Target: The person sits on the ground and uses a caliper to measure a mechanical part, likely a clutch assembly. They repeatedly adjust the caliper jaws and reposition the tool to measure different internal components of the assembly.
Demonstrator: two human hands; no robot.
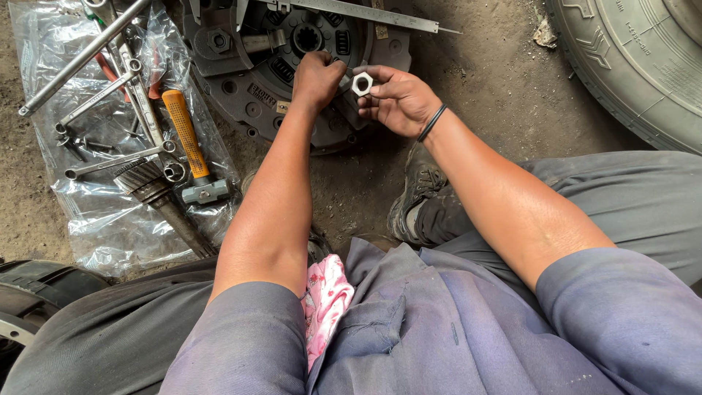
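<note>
While the right hand point(398, 99) pinches a pale hexagonal nut point(362, 84) between thumb and forefinger, the nut sits upright with its threaded hole facing the camera, held just above the right-hand edge of a round, dark clutch assembly point(252, 88) that lies flat on the dirt floor point(497, 80). The right hand's other fingers point(373, 110) curl loosely beneath the nut, and a black band point(431, 122) circles that wrist. Just to the left, almost touching the nut, the left hand point(316, 77) is closed into a fist over the clutch assembly; a short dark piece shows between it and the nut, but what the fist grips cannot be told. A splined hub hole point(307, 36) shows at the middle of the clutch assembly, and a long metal straightedge point(365, 13) lies across its upper part. Farther left, a crumpled clear plastic sheet point(110, 227) is spread on the floor and carries several wrenches point(121, 159), a long steel bar point(84, 55), a hammer with an orange handle point(186, 143) and a dark splined shaft point(157, 194). A large tyre point(629, 66) fills the upper right corner, well apart from the hands. Nearer the camera, the person's grey trousers point(629, 197) and blue-grey shirt point(453, 329) fill the lower part of the view, with a worn shoe point(413, 194) tucked under the right forearm and a pink cloth point(325, 300) lying in the lap.
</note>
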